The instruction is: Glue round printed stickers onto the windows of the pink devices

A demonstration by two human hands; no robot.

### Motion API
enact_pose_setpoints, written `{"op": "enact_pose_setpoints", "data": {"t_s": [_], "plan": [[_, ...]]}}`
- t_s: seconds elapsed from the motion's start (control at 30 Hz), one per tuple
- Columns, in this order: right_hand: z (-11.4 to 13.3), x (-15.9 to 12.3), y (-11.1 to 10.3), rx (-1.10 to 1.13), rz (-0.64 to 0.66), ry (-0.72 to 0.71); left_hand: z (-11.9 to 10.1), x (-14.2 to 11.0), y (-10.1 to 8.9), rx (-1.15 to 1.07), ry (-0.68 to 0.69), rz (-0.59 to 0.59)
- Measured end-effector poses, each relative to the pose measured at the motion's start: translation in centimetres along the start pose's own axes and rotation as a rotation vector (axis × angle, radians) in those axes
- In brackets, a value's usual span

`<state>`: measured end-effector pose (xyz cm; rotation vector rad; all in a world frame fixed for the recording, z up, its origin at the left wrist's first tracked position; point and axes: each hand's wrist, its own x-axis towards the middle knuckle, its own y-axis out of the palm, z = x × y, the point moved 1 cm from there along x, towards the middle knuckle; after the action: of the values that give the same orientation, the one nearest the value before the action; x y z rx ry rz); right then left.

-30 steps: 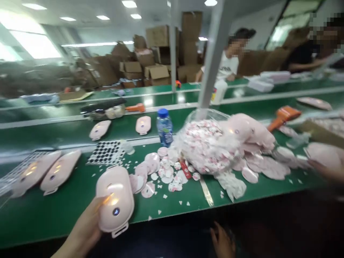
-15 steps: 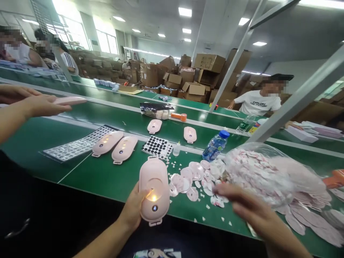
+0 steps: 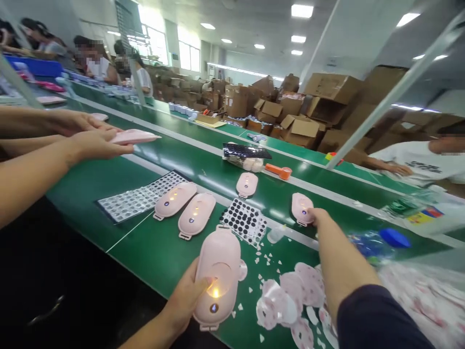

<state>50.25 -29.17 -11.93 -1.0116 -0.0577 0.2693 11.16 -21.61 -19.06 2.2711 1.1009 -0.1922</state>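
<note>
My left hand (image 3: 187, 295) grips a pale pink oval device (image 3: 220, 259) with strap loops at both ends. Its thumb lies beside a glowing orange light, and a small display below shows a lit digit. Farther out, my right hand (image 3: 318, 220) has its fingers on the right edge of a smaller-looking pink device (image 3: 301, 203) lying on the green surface. Those fingers look closed at that edge. Two more lit pink devices (image 3: 175, 198) (image 3: 197, 213) lie side by side to the left. Another pink device (image 3: 247, 184) sits beyond a sheet of black round stickers (image 3: 244, 220).
A co-worker's hands (image 3: 90, 138) at the left hold a pink flat piece. Pink cut-out stickers (image 3: 286, 300) and white scraps litter the right front. A blurred blue-capped bottle (image 3: 378, 242), a small squeeze bottle (image 3: 276, 234) and an orange tape dispenser (image 3: 279, 171) stand or lie nearby.
My right hand has moved from over the sticker pile forward to the far pink device and now touches it. My left hand still holds its device. The view has swung to the left.
</note>
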Motion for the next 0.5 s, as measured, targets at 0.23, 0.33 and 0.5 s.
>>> {"op": "enact_pose_setpoints", "data": {"t_s": [0.23, 0.33, 0.5], "plan": [[0.7, 3.4, 1.7, 0.455, 0.12, 0.138, -0.1, 1.4, -0.1, -0.041, -0.003, 0.002], [2.0, 2.9, 0.5, 0.67, 0.085, 0.104, -0.3, 1.4, -0.6, -0.068, 0.001, -0.039], [2.7, -5.5, -0.7, 0.958, 0.133, -0.071, -1.6, 0.6, -2.4, -0.111, 0.064, -0.256]]}}
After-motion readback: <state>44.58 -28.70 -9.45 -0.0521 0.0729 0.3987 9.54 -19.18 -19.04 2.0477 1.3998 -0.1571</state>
